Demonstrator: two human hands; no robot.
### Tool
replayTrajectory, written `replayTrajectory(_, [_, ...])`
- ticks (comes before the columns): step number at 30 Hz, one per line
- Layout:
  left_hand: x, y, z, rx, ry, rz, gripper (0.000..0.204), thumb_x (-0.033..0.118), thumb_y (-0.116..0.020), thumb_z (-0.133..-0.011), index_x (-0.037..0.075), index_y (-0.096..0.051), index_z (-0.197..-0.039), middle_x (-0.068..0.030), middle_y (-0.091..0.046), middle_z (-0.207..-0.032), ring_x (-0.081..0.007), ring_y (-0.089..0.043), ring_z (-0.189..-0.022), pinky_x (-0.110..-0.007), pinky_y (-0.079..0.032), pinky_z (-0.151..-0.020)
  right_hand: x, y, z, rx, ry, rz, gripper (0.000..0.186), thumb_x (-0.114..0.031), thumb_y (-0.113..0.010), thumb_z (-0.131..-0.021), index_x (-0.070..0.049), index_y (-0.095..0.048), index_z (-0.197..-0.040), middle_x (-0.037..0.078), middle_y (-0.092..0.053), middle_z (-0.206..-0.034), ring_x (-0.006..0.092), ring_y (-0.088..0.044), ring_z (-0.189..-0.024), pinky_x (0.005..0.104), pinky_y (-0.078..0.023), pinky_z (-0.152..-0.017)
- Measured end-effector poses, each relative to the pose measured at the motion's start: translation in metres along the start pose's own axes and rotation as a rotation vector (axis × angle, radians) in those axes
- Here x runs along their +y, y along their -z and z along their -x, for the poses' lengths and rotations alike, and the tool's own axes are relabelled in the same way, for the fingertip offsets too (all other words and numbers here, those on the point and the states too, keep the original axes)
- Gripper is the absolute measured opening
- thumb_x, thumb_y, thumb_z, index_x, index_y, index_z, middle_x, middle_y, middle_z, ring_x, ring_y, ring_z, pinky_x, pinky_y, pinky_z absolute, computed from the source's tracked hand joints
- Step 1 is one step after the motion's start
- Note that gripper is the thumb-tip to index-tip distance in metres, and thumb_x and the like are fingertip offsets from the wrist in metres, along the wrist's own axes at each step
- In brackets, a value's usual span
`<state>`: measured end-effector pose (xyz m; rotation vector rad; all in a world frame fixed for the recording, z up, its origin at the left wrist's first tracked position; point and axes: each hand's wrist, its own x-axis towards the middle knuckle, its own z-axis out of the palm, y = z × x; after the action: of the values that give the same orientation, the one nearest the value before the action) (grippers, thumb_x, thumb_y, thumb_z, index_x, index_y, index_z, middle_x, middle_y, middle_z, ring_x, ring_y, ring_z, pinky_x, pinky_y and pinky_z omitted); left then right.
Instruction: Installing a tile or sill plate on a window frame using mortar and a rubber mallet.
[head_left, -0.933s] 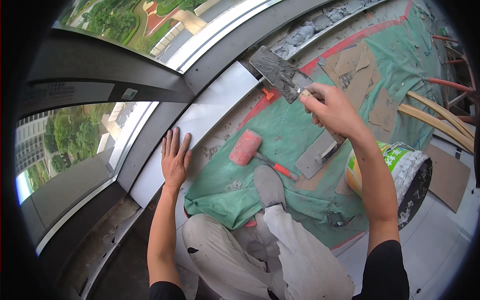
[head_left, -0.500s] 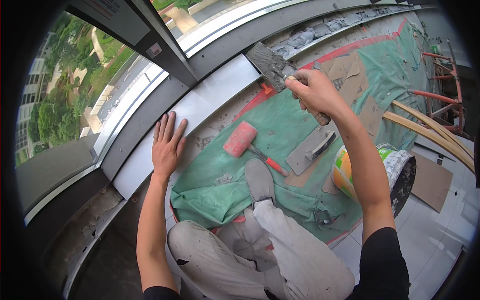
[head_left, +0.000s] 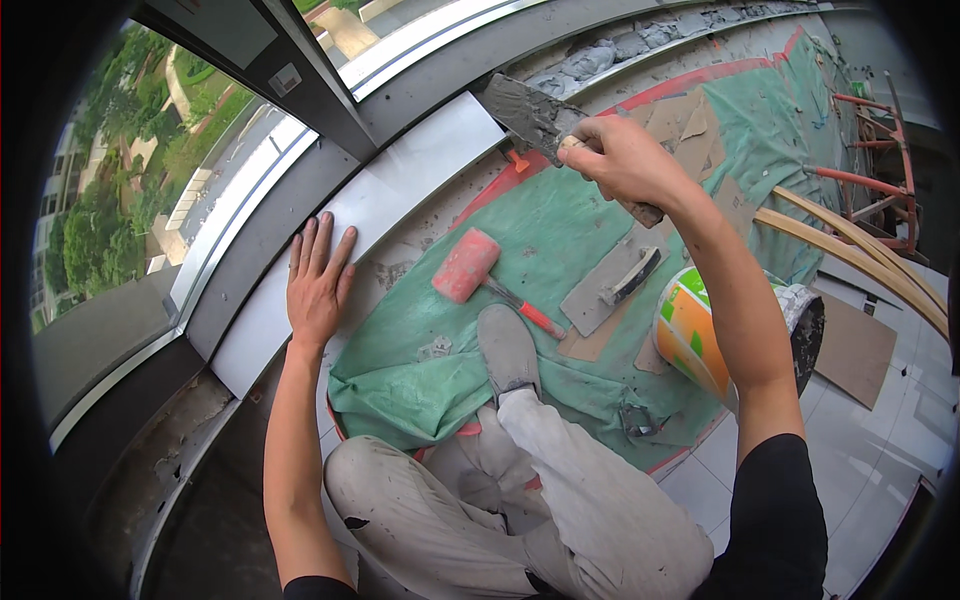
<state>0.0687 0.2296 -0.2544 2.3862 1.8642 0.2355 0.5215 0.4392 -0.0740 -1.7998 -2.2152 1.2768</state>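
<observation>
My left hand [head_left: 318, 285] lies flat on the pale window-sill slab [head_left: 410, 185], fingers stretched out. My right hand [head_left: 628, 162] is closed round the handle of a trowel. Grey mortar coats the trowel's blade [head_left: 528, 112], which is held at the slab's far end, beside the mortar bed [head_left: 620, 48]; whether it touches the slab I cannot tell. On the green sheet between my arms lie a mallet [head_left: 467, 265] with a red head and a flat plastering trowel [head_left: 590, 300] with a dark handle.
A bucket [head_left: 690, 330] with an orange and green label lies tipped by my right forearm. The green sheet [head_left: 400, 385] covers the floor under my shoe [head_left: 507, 345]. Wooden strips [head_left: 850, 260] and an orange metal frame [head_left: 890, 170] stand at right. Window glass [head_left: 150, 150] runs along the left.
The trowel blade has tilted and now appears narrower, still near the slab's far end. My left hand stays flat on the slab. The whole view has shifted slightly.
</observation>
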Motion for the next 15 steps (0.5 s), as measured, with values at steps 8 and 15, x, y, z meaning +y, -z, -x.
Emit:
replayTrajectory(8, [0.005,0.001,-0.003,-0.002,0.004,-0.002,0.055,0.04,-0.061,-0.121,0.034,-0.06,-0.176,-0.0069,-0.042,-0.192,-0.0315,-0.035,-0.179,-0.05,-0.023,-0.149,-0.01,-0.001,0.013,0.013,0.078,0.435,0.034,-0.03,-0.077,-0.105,0.003,-0.078,-0.101,0.029,-0.08,-0.095,0.0506,-0.079,-0.097,0.0581,-0.063,-0.09])
replayTrajectory(15, [0.003,0.003,-0.002,-0.025,0.006,0.01,0.055,0.038,-0.058,-0.123,0.032,-0.059,-0.178,-0.0087,-0.04,-0.193,-0.0324,-0.032,-0.18,-0.051,-0.02,-0.149,0.01,0.007,0.008,0.118,0.141,0.483,0.036,-0.031,-0.075,-0.109,0.005,-0.077,-0.11,0.027,-0.077,-0.09,0.0454,-0.077,-0.082,0.0554,-0.061,-0.079])
